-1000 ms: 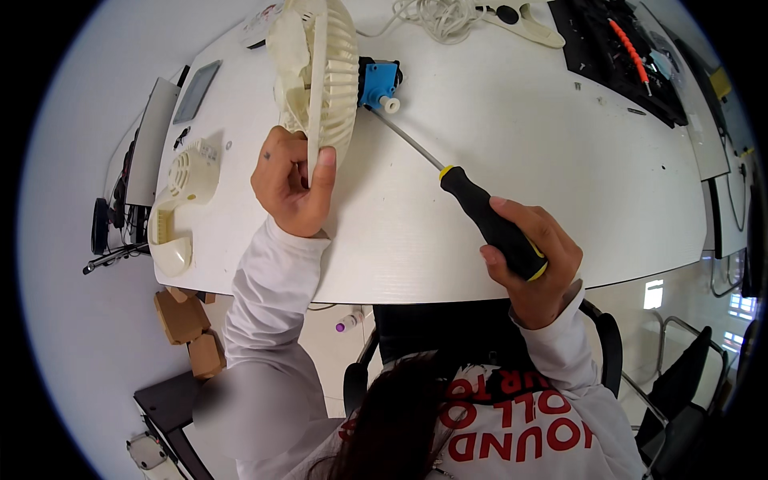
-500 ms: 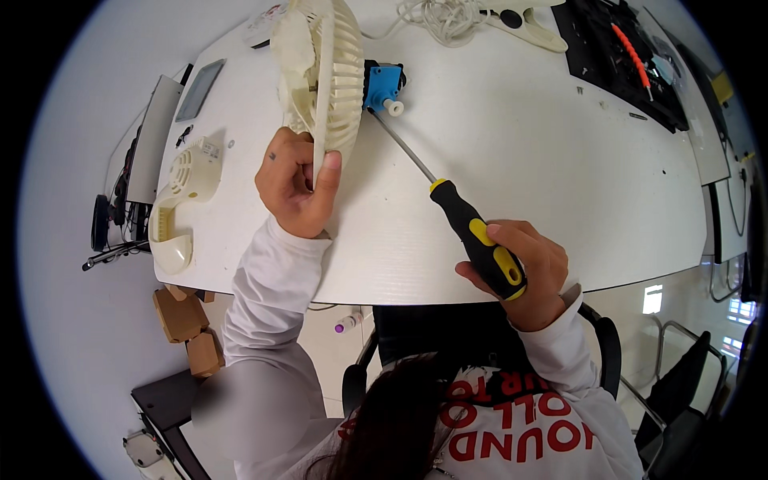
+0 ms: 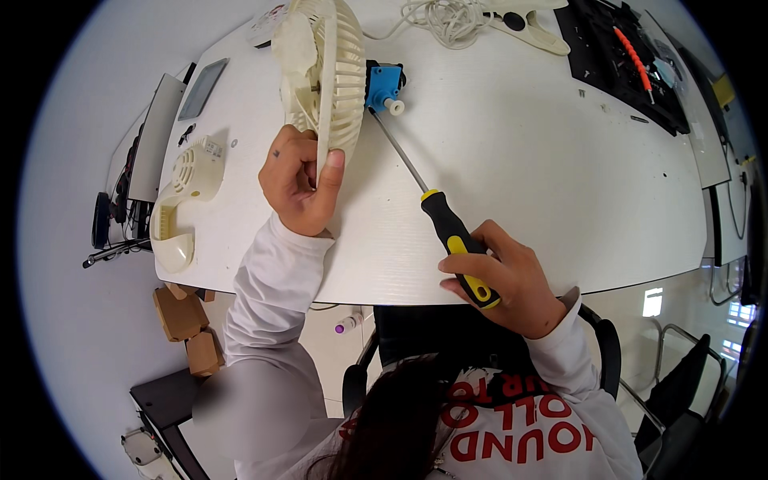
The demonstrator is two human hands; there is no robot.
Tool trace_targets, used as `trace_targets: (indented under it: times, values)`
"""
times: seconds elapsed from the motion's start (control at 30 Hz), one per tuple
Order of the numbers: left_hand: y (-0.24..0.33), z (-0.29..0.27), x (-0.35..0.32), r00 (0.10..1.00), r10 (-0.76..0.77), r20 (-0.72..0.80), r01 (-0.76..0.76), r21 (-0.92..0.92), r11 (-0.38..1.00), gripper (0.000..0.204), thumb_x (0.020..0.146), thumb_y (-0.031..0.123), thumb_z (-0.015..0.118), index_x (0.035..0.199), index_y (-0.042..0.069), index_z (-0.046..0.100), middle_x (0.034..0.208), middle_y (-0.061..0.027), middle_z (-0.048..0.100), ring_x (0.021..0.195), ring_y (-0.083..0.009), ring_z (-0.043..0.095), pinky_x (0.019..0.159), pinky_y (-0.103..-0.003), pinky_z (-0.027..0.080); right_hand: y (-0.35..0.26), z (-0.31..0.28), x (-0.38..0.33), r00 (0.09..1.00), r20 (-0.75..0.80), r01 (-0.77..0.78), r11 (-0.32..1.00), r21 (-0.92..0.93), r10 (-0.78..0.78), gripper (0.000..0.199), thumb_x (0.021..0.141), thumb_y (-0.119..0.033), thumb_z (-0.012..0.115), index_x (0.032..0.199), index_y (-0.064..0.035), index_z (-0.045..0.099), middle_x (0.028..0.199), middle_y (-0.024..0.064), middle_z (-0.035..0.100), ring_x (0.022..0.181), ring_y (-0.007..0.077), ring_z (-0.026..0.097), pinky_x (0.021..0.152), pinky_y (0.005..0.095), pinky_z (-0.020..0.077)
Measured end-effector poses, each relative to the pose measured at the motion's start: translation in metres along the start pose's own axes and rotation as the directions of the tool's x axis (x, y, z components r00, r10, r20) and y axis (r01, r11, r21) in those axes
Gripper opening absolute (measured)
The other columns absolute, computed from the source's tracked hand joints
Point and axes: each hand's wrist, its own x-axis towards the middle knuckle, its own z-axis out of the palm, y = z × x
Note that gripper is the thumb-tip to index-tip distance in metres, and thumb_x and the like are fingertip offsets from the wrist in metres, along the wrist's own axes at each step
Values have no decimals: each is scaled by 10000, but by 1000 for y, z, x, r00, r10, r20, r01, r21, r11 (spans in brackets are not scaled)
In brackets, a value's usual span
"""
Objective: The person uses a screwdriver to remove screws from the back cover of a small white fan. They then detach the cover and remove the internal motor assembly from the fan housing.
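My left hand (image 3: 301, 180) pinches the lower rim of a cream fan guard (image 3: 346, 88), which stands on edge with its blades inside. A blue and black motor unit (image 3: 386, 86) with a white knob sits against the guard's ribbed back. My right hand (image 3: 508, 276) is wrapped round the black and yellow handle of a screwdriver (image 3: 458, 248). Its metal shaft slants up to the left, and the tip meets the underside of the motor unit; whether it sits in a screw there I cannot tell.
A curved cream housing (image 3: 189, 188) lies at the left, below a grey tablet-like panel (image 3: 203, 89). A coiled white cable (image 3: 448, 22) and a cream clip-like part (image 3: 532, 30) are at the back. At far right lies a black tool case (image 3: 620, 60) with an orange-handled tool (image 3: 633, 58). Small screws (image 3: 582, 94) lie near it.
The screwdriver's handle has swung a little left and down while its tip stays at the motor unit. My right fingers have shifted round the handle. The left hand has barely moved.
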Motion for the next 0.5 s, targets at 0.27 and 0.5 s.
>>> trace_targets:
  times: [0.27, 0.5]
  values:
    - [0, 0, 0, 1000, 9, 2, -9, 10, 1000, 148, 723, 50, 659, 679, 14, 522, 620, -45, 454, 493, -98, 307, 447, -237, 231, -6, 14, -4, 948, -293, -43, 964, 262, 122, 433, 713, -130, 728, 1075, -57, 503, 906, 123, 507, 695, 251, 544, 548, 289, 455]
    - [-1, -2, -1, 1000, 27, 13, -28, 30, 999, 160, 726, 60, 657, 670, 19, 512, 607, -45, 451, 496, -99, 304, 447, -243, 227, -19, 12, -4, 942, -332, 3, 988, -152, -54, 306, 694, 3, 677, 978, -78, 597, 1073, 118, 536, 810, 235, 561, 620, 273, 482]
